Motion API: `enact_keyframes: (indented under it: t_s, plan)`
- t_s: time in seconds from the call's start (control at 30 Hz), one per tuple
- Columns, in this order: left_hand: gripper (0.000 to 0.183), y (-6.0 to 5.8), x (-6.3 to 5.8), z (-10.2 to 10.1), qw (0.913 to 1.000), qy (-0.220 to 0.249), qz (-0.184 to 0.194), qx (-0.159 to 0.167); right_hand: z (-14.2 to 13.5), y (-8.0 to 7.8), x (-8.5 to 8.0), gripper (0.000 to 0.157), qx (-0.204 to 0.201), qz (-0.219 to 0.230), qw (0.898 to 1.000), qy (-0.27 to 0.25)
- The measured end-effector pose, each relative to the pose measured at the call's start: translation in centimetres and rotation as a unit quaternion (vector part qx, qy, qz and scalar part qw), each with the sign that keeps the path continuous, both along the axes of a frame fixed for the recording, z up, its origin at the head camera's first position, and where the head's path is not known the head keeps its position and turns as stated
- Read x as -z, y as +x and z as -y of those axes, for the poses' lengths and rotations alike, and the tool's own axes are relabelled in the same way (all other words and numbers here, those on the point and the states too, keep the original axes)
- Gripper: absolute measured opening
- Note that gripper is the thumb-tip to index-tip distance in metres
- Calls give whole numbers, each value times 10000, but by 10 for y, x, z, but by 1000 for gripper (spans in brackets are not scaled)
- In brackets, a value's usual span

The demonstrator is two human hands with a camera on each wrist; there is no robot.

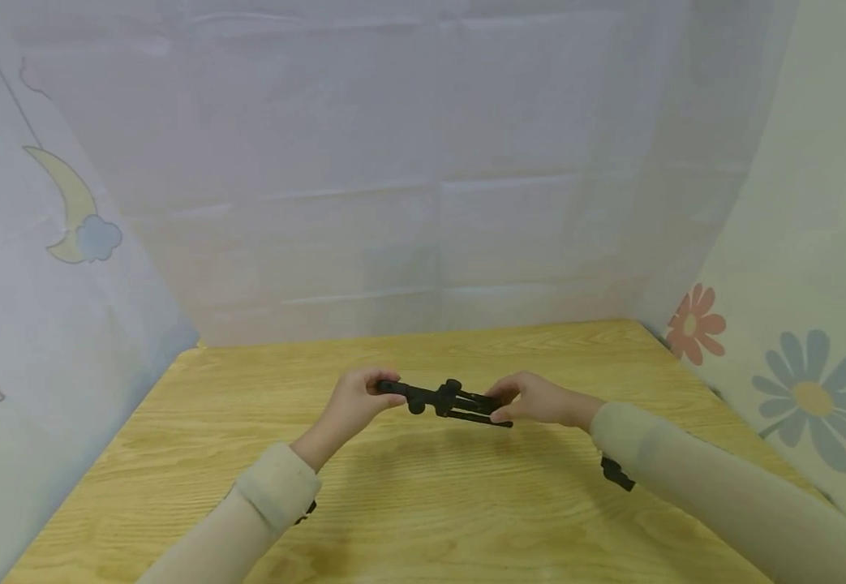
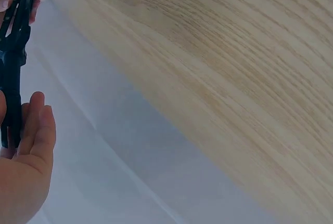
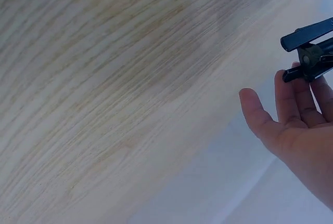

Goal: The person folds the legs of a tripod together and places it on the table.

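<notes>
A black folded mini tripod (image 1: 433, 397) with round knobs is held up over the wooden table, lying nearly level between both hands. The left hand (image 1: 353, 399) pinches its left end between thumb and fingers. At the slender legs (image 1: 477, 418) on the other end, the right hand (image 1: 539, 399) has its thumb and fingers about the leg ends. In the right wrist view, one leg (image 3: 307, 34) stands apart from the rest, and the fingertips (image 3: 286, 81) touch a lower leg end. The left wrist view shows the tripod (image 2: 13, 68) only at its edge, partly covered by the left thumb.
The wood-grain table (image 1: 423, 503) spreads beneath both hands. A pale sheet (image 1: 423, 162) hangs behind it, with printed sheets on the left (image 1: 65, 341) and right (image 1: 780, 243). Black wrist straps (image 1: 616, 473) show below the light sleeves.
</notes>
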State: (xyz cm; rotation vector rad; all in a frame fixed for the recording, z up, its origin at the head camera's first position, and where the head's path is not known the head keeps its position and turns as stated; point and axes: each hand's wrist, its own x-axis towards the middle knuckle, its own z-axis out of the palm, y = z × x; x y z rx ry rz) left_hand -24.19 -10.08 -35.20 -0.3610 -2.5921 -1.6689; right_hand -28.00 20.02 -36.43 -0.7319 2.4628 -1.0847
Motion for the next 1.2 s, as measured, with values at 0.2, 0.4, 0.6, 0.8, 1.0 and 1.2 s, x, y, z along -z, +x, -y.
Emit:
enact_keyframes:
  t_s: [0.2,0.4,0.6,0.8,1.0,1.2]
  plan:
    - [26,-4,10,0,9997,-188,128,22,-2,-2,-1,48,164,-200,9996,95]
    - [23,-10,20,-1,9989,-436,134,103,-3,-4,2,49,197,-231,9995,85]
    - [25,-13,29,0,9971,-706,142,261,-4,-9,7,47,217,-282,9993,78]
    - [27,-15,38,-1,9954,-873,135,366,-5,-14,14,47,319,-294,9989,174]
    - [28,-14,45,-3,9924,-1138,242,387,-4,-17,23,48,370,-252,9986,271]
    - [29,-15,52,-6,9909,-1219,369,426,-4,-20,30,46,381,-227,9985,325]
